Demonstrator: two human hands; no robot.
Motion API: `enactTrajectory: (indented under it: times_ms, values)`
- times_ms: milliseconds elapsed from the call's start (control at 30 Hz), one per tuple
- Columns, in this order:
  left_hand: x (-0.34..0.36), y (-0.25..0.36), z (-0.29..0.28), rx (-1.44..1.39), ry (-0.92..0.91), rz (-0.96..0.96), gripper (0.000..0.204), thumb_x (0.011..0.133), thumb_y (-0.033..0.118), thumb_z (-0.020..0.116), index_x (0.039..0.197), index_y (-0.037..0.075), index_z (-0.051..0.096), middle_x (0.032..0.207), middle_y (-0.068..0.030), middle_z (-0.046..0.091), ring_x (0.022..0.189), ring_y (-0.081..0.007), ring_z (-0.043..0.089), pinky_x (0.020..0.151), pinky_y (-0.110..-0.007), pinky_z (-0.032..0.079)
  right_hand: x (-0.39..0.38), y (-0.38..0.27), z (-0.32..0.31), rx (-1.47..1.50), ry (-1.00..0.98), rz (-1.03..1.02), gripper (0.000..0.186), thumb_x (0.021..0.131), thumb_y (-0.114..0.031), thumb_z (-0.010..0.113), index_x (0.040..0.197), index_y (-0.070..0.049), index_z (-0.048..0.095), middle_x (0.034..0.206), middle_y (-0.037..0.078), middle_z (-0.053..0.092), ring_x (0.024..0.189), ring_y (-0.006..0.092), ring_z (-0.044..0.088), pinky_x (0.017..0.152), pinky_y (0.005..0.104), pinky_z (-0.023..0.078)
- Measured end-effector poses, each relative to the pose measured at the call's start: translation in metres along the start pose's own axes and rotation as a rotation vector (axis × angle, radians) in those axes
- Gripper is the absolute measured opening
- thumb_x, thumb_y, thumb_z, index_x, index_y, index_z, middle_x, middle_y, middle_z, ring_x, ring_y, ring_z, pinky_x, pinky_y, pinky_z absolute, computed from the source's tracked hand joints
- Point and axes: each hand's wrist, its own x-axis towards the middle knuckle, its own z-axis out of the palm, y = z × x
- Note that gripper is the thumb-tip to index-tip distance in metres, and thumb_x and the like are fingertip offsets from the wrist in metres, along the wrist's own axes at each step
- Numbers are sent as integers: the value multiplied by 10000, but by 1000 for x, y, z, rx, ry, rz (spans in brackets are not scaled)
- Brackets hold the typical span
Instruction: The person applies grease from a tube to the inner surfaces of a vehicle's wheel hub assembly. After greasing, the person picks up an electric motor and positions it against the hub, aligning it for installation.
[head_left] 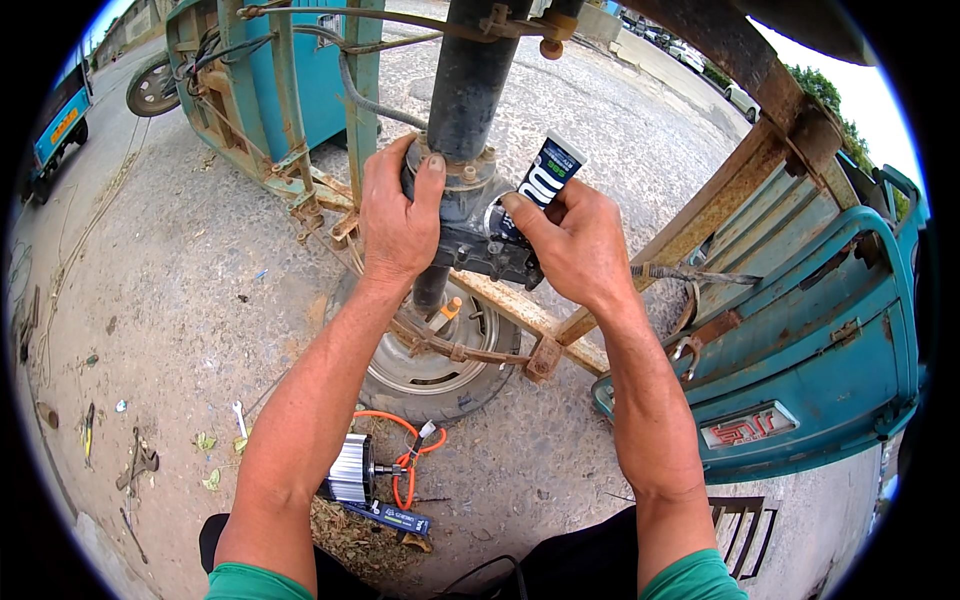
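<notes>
My left hand [398, 218] grips the left side of a black metal housing [465, 212] on a dark axle tube [462, 80], its thumb lying beside the bolted flange. My right hand [575, 240] holds a dark squeeze tube [545, 172] with white lettering, tilted, its lower end against the right side of the housing face. Whether anything comes out of the tube is hidden or too small to tell. Below the housing, a yellow fitting [446, 312] sits over a wheel [400, 380] with a grey rim.
Rusty, teal-painted frame members [690, 210] and tipped teal body panels [800, 390] surround me. On the ground lie a finned silver motor [350, 465] with orange cable, a blue package [395, 518], wrenches [240, 420] and pliers [89, 435]. Parked vehicles [688, 55] stand farther off.
</notes>
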Motion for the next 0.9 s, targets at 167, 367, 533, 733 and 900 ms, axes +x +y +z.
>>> enactTrajectory:
  times_ms: [167,367,533,733,900]
  values:
    - [0,-3,0,3,4,20,604,1030,465,564,1343,-51,565,1234,-239,580,1168,-388,573,1032,-464,446,0,-2,1,6,-2,-7,356,903,-295,771,874,52,697,660,125,667,583,212,626,566,401,492]
    - [0,-1,0,-6,1,7,614,1031,473,563,1344,-55,563,1232,-243,579,1166,-389,572,1029,-462,447,2,0,7,32,-4,-28,355,903,-292,771,870,53,694,655,130,661,582,221,627,569,406,493]
    - [0,-1,1,0,8,13,623,1033,481,560,1341,-61,564,1219,-240,580,1156,-388,573,1026,-461,447,1,-2,9,30,-24,-39,358,900,-287,773,871,62,694,655,138,661,580,225,628,571,408,495]
    - [0,-2,0,2,12,36,608,1034,469,564,1336,-60,568,1212,-239,581,1153,-387,572,1023,-462,446,-3,-10,5,28,-74,-43,356,901,-280,775,889,68,702,666,143,668,586,209,618,575,401,495]
    - [0,-4,1,-5,22,39,573,1035,438,576,1335,-50,578,1218,-226,589,1148,-364,577,1023,-444,444,-4,-5,1,107,-45,-46,332,912,-267,773,917,59,708,683,120,681,603,177,611,575,384,489]
